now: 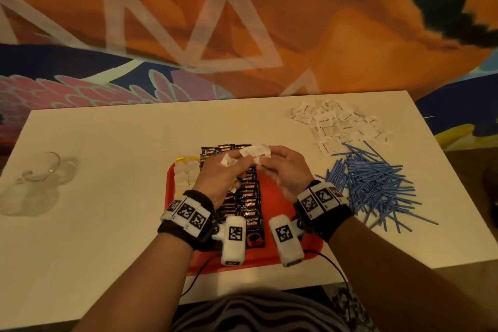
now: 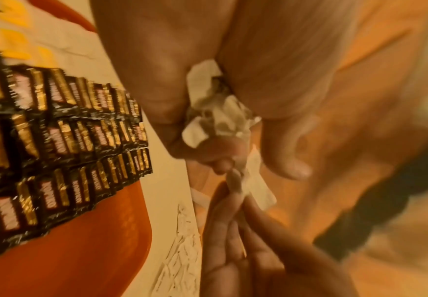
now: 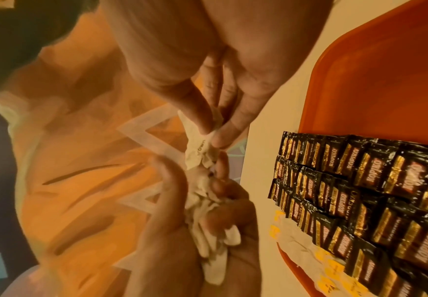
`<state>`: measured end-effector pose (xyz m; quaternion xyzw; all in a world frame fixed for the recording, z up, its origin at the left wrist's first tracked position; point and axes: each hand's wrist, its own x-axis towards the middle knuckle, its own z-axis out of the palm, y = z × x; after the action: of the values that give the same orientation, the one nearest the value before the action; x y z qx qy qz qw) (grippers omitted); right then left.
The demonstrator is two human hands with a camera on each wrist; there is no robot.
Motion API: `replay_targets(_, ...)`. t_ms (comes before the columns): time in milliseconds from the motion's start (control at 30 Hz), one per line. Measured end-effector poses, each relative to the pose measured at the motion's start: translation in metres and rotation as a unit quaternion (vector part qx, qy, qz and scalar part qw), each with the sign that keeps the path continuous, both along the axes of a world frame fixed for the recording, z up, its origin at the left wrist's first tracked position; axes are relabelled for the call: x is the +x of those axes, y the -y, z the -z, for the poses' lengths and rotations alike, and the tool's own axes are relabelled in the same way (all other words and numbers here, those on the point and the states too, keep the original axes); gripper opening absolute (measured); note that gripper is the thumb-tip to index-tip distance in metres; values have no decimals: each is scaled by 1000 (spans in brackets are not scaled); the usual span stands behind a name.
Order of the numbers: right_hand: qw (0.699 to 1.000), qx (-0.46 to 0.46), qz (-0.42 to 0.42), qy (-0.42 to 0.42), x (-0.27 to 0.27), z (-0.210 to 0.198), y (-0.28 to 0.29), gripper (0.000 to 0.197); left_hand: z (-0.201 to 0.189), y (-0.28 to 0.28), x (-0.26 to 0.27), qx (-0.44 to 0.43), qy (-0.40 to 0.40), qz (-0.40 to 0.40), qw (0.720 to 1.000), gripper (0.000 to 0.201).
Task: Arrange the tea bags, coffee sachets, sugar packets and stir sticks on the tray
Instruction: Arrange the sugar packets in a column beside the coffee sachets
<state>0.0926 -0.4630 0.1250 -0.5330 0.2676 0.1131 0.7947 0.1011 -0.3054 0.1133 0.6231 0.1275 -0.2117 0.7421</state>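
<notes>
Both hands hover above the red tray (image 1: pixel 172 180). My left hand (image 1: pixel 234 164) grips a crumpled bunch of white sugar packets (image 1: pixel 228 161), seen in the left wrist view as sugar packets (image 2: pixel 220 114) and in the right wrist view as sugar packets (image 3: pixel 208 231). My right hand (image 1: pixel 265 159) pinches one sugar packet (image 1: pixel 256 152) at the edge of that bunch, the pinched packet (image 3: pixel 197 140). Black coffee sachets (image 1: pixel 249 197) lie in overlapping rows on the tray. White and yellow tea bags (image 1: pixel 186 174) fill the tray's left strip.
A loose heap of sugar packets (image 1: pixel 336 124) lies at the table's back right. In front of it lies a pile of blue stir sticks (image 1: pixel 374 186). A clear glass (image 1: pixel 40 170) stands at the far left. The right part of the tray (image 3: pixel 373 80) is bare.
</notes>
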Motion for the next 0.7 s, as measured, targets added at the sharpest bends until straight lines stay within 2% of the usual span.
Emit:
replay_targets(100, 999, -5, -35, -2, -8, 1, -6, 16, -1, 3, 1, 76, 58, 2, 995, 9)
replay_targets(233, 1000, 4, -17, -18, -10, 2, -2, 11, 1, 5, 0, 103, 56, 30, 993, 16)
replay_targets(333, 999, 4, 7, -31, -8, 3, 5, 13, 0, 11, 0, 93, 55, 42, 993, 12)
replay_targets(433, 1000, 6, 4, -27, -6, 2, 15, 16, 1, 20, 3, 74, 32, 14, 997, 7)
replay_targets(567, 998, -13, -54, -21, -3, -1, 34, 8, 5, 36, 4, 27, -6, -29, 999, 9)
replay_targets(700, 995, -55, -85, -4, 0, 4, 51, 11, 6, 52, 2, 16, -23, -38, 999, 12)
